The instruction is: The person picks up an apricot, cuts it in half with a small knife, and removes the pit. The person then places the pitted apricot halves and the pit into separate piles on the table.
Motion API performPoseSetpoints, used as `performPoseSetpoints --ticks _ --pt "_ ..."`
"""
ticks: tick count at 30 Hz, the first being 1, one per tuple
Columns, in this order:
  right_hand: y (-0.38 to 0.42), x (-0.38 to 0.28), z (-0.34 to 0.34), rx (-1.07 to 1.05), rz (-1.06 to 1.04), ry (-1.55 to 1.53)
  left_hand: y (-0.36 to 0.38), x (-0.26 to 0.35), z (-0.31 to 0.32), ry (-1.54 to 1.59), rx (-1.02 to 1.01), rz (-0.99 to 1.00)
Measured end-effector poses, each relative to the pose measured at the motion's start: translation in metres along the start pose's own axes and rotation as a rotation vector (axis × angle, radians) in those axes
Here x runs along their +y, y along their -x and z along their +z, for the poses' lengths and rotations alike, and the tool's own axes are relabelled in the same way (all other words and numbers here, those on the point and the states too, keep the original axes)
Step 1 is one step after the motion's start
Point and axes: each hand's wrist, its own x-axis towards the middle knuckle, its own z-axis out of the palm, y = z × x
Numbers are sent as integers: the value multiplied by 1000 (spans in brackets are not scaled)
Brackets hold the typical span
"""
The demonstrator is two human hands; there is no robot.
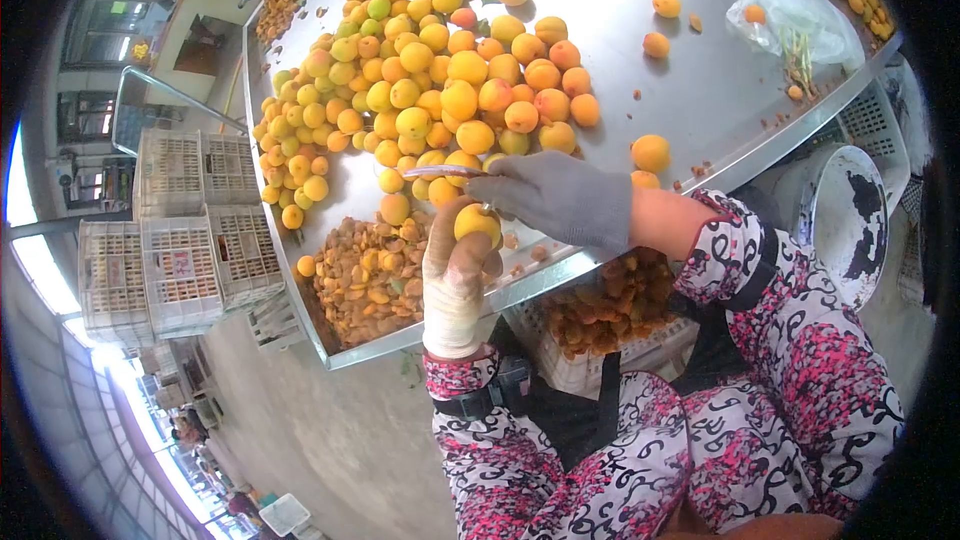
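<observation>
While the left hand (pixel 450 270) pinches a fruit (pixel 477 223), the right hand (pixel 560 190) grips a thin tool (pixel 440 171).
The fruit is near the desk edge (pixel 535 283), likely keeping the heap (pixel 467 67) within reach.

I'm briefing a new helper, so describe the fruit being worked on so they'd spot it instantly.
Find the big metal table with its pile of yellow-orange fruit. At its near edge, the grey-gloved right hand holds a thin blade beside the white-wrapped left hand. The round yellow fruit is in the left hand's fingers, the only one held.
</observation>
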Motion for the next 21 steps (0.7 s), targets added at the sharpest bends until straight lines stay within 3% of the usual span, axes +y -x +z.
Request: performPoseSetpoints --ticks 4,6,8,11,13,16,17,21 --pt "-1 1 -1 -84 78 -219 0 2 5 14 69 -69" --pt "-1 -2 -5 -27 -48 12 1 3 2 -76 76 -46" --pt "-3 7 8 -25 -76 6 -1 10 1 -117 76 -105" --pt "1 7 2 -16 -25 -95 -1 3 -2 44 35 -112" --pt "-3 4 1 -126 51 -163 -3 -1 -3 115 29 -105" --pt "-2 -6 4 -119 71 12 -5 -9 -5 138 23 -101" --pt "-7 -8 1 -234 331 -199 -4 -9 -3 139 22 -107" --pt "-13 -11 2 -92 187 -54 -5 -10 6 16 99 -61"
